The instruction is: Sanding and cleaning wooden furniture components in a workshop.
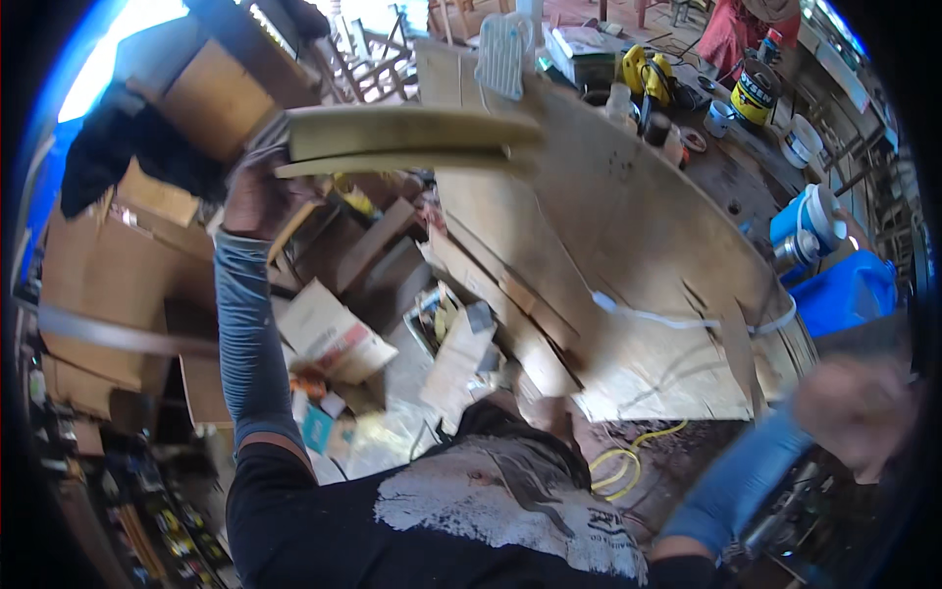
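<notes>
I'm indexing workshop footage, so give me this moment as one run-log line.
left hand: holding pale wooden board | right hand: motion-blurred, grip unclear | plywood sheet: white cable lying across

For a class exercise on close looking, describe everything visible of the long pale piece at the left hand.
The long pale piece is yellowish and looks like wood. It shows a thicker upper part and a thinner lower one, with a dark gap between. It runs crosswise high in the view, its left end seemingly gripped by the left hand, its right end blurred.
</notes>
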